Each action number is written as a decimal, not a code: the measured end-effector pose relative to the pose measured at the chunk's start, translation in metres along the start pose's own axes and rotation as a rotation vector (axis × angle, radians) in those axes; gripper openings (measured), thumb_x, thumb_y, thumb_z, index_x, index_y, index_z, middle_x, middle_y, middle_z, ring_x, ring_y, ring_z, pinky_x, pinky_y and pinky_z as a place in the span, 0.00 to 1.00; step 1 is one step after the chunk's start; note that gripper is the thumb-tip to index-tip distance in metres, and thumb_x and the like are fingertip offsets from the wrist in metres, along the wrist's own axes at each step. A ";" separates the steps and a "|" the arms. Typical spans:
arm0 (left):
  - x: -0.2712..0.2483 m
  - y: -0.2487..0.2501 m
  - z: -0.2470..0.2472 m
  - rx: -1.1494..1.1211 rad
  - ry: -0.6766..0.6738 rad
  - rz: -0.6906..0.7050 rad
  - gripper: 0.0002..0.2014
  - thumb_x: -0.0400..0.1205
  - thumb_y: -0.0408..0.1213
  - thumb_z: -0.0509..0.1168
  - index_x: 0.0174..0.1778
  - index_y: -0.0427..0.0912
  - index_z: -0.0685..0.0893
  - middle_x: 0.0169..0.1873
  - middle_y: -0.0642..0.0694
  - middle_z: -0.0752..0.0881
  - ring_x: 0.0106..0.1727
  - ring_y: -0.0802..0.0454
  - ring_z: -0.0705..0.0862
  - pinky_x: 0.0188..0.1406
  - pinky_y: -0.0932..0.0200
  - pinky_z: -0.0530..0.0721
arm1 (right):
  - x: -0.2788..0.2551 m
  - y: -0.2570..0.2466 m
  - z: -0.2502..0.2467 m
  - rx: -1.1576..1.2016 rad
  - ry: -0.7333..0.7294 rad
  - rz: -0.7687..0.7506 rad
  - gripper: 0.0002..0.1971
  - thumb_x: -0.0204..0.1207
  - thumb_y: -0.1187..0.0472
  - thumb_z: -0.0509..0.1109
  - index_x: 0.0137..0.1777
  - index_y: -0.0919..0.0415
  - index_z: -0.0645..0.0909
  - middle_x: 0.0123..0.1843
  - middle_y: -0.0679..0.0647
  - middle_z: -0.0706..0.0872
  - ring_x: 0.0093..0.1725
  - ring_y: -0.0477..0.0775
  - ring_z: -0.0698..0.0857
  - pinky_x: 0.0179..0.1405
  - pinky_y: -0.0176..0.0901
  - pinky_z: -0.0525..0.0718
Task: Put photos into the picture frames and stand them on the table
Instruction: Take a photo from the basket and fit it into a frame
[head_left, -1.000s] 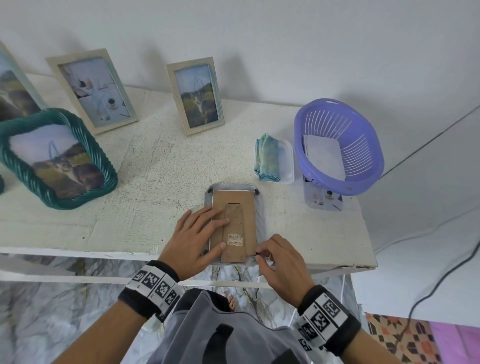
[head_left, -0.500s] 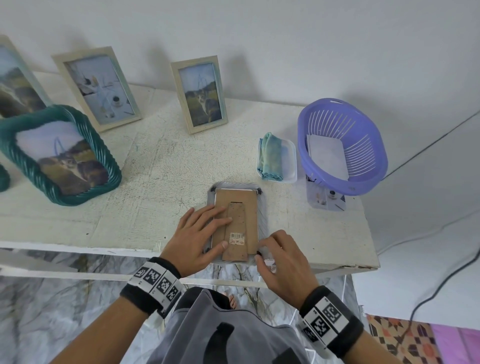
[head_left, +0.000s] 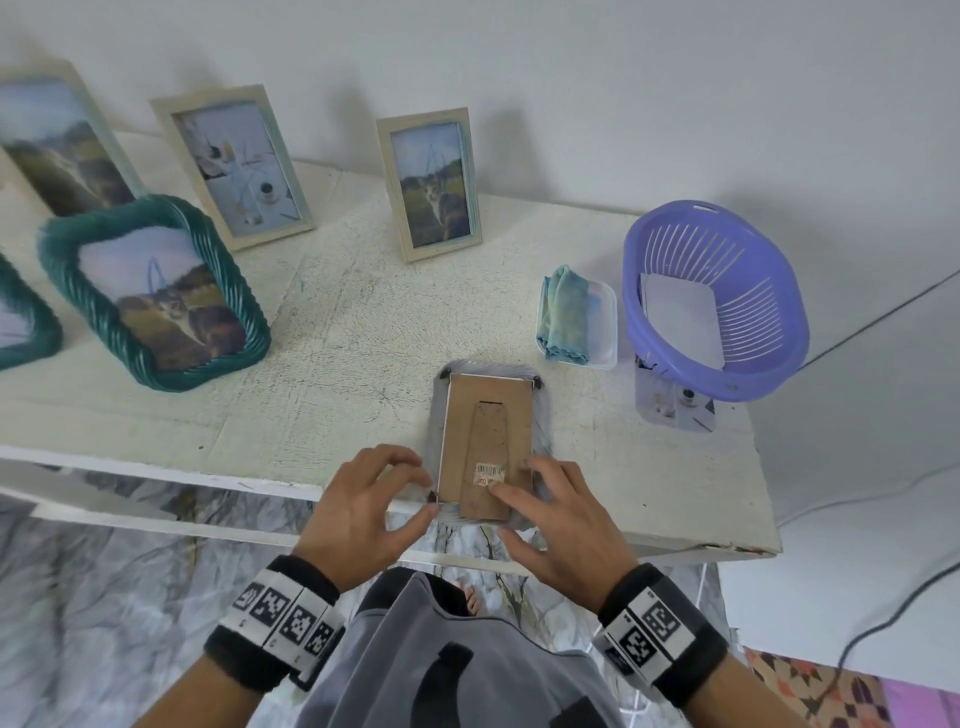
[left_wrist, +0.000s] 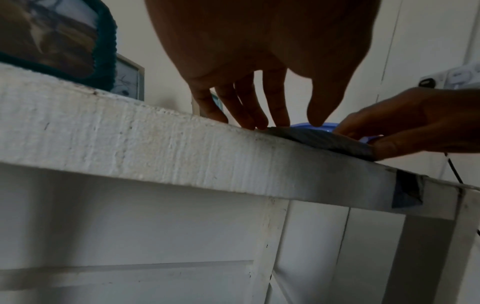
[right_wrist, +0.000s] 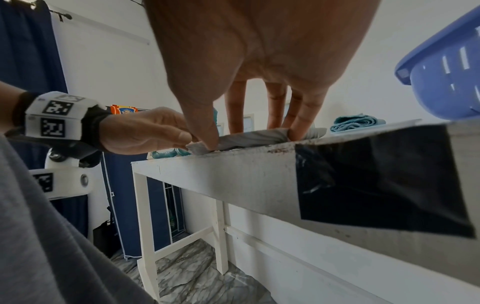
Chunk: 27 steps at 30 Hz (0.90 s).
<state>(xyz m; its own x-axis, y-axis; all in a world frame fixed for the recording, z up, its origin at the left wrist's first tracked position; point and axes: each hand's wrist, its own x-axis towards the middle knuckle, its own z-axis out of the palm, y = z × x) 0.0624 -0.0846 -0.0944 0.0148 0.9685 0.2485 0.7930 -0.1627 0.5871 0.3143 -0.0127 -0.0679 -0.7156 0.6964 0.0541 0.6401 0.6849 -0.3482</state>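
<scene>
grey frame (head_left: 485, 447) lying face-down at table (head_left: 332, 332) near edge | left hand (head_left: 363, 512) pinching its near-left corner, fingers curled | right hand (head_left: 558, 514) pressing cardboard backing (head_left: 485, 415), fingers spread

A frame (head_left: 485, 441) lies face down at the worktop's (head_left: 332, 332) near edge, between the left hand (head_left: 363, 512) and the right hand (head_left: 558, 525). Behind it to the right sits a folded cloth (head_left: 563, 312) on a tray (head_left: 605, 322), with a basket (head_left: 714, 301) further right. Four framed photos stand behind to the left.
</scene>
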 end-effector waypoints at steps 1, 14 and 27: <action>-0.004 0.000 0.001 0.010 -0.016 0.003 0.14 0.79 0.54 0.67 0.52 0.50 0.87 0.56 0.55 0.81 0.56 0.56 0.81 0.53 0.49 0.83 | 0.000 0.000 0.000 0.002 -0.004 0.002 0.21 0.72 0.47 0.70 0.65 0.49 0.78 0.63 0.57 0.77 0.58 0.60 0.78 0.50 0.47 0.87; -0.013 -0.007 0.009 -0.260 0.027 -0.123 0.13 0.77 0.57 0.69 0.54 0.60 0.91 0.62 0.66 0.80 0.65 0.62 0.79 0.64 0.42 0.80 | -0.001 -0.001 0.001 0.036 -0.036 0.046 0.22 0.74 0.42 0.62 0.66 0.47 0.79 0.65 0.53 0.75 0.62 0.56 0.76 0.49 0.42 0.87; 0.018 0.002 -0.004 -0.070 0.005 -0.067 0.14 0.79 0.55 0.66 0.55 0.55 0.89 0.61 0.57 0.80 0.63 0.58 0.79 0.61 0.43 0.79 | 0.006 0.001 -0.011 0.099 -0.073 0.021 0.21 0.75 0.41 0.64 0.65 0.46 0.81 0.63 0.51 0.77 0.57 0.54 0.76 0.53 0.45 0.84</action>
<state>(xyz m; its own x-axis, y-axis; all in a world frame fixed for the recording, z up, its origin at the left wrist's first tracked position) 0.0614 -0.0687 -0.0859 -0.0399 0.9767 0.2107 0.7476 -0.1107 0.6549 0.3137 -0.0052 -0.0582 -0.7231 0.6904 -0.0212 0.6270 0.6432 -0.4395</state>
